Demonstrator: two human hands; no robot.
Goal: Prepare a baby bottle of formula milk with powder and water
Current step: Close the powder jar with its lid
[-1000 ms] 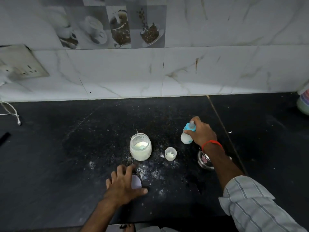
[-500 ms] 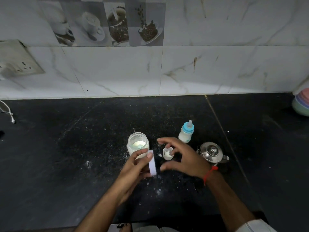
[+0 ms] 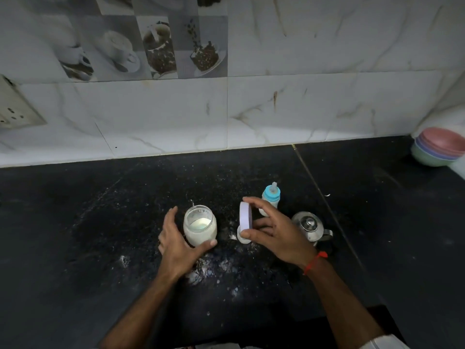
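The little baby bottle with the blue collar and clear teat (image 3: 271, 197) stands alone just right of the middle of the frame, closed and with white inside. A second ago the right hand was on it; now it is let go, so the milk looks made.

The round white jar lid (image 3: 245, 219) has changed hands. Half a second ago the left hand's grip held it; now the right hand (image 3: 274, 233) pinches it on edge between thumb and fingers. The left hand (image 3: 180, 239) has moved to the clear glass jar of white powder (image 3: 200, 225), and its curled fingers and thumb wrap the jar's sides. I think closing the jar is the step now.

A small white cup (image 3: 242, 238) sits just behind the lid, partly hidden. A shiny steel pot with a knob lid (image 3: 310, 225) stands near the right wrist. Spilled powder (image 3: 201, 269) dots the black table (image 3: 75, 235). Stacked pastel bowls (image 3: 439, 148) sit at the far right. Nothing blocks the jar's open mouth.
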